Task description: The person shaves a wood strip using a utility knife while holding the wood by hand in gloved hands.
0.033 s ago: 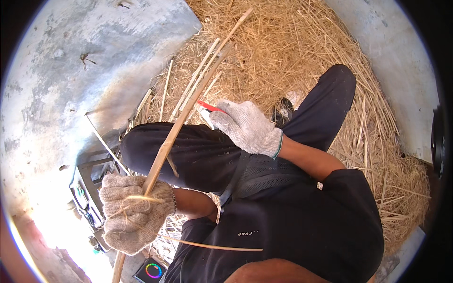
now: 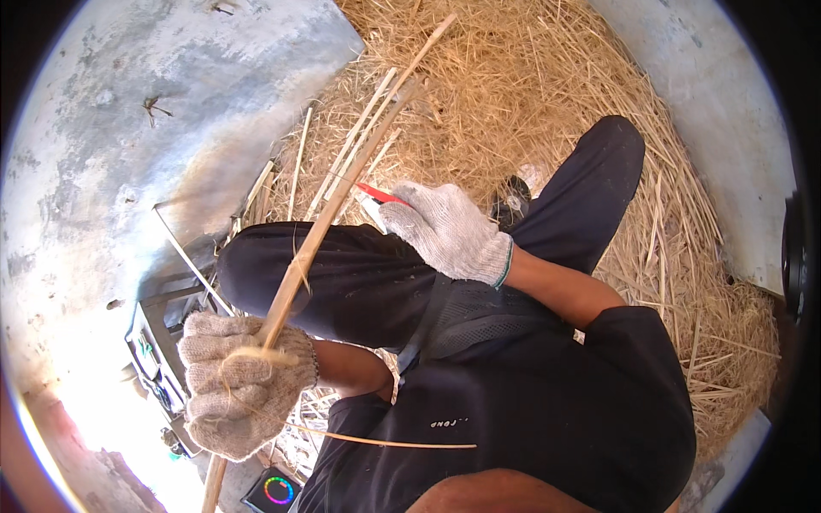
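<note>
Straw heap [image 2: 547, 94]: covers concrete floor [image 2: 128, 128] ahead of seated person, spreads right past outstretched leg [image 2: 590, 188] in dark trousers. Bamboo stick [image 2: 342, 179]: long, slanted from lower left up to straw heap, crosses over bent knee [image 2: 282, 274]. Several thinner split strips lie beside it on straw. Left hand [image 2: 244, 385]: knit glove, grip clenched around lower part of bamboo stick. Right hand [image 2: 449, 231]: knit glove, grip closed on red-handled tool [image 2: 380, 194], tip just beside stick; blade not discernible.
</note>
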{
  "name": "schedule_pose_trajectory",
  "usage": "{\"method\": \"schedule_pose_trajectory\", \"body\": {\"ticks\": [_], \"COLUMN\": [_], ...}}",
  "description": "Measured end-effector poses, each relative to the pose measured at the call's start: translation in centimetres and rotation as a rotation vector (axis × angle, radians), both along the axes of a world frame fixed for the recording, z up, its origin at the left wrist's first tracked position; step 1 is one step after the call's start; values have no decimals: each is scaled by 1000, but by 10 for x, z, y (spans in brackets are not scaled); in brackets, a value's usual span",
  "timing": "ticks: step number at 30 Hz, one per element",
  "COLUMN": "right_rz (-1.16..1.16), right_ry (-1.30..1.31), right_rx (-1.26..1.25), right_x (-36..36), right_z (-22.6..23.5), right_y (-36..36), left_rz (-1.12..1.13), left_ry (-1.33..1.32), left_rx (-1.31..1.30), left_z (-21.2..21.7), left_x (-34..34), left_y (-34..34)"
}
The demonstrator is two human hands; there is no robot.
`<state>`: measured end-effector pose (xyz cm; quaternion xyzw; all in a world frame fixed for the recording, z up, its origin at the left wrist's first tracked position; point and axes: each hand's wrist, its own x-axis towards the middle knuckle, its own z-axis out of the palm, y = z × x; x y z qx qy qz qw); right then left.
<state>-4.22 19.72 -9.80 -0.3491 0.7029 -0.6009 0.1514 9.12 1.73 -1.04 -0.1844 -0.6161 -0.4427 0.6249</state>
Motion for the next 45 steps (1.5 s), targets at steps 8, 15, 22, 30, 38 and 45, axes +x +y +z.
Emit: {"method": "schedule_pose_trajectory", "body": {"ticks": [8, 15, 22, 30, 38, 45], "right_rz": [-22, -130, -77, -33, -153, -258], "right_ry": [235, 151, -41, 183, 159, -55], "right_rx": [166, 827, 163, 214, 448, 806], "right_x": [-2, -115, -55, -19, -65, -125], "right_z": [-20, -138, -32, -27, -83, -142], "right_y": [-18, 0, 5, -21, -53, 1], "left_rz": [-305, 22, 69, 89, 22, 74], "left_ry": [-188, 211, 46, 83, 61, 80], "left_rx": [-66, 386, 231, 342, 330, 299], "left_z": [-18, 2, 19, 38, 36, 41], "left_x": [29, -18, -18, -24, -28, -31], "left_y": [-71, 1, -18, -6, -31, -28]}}
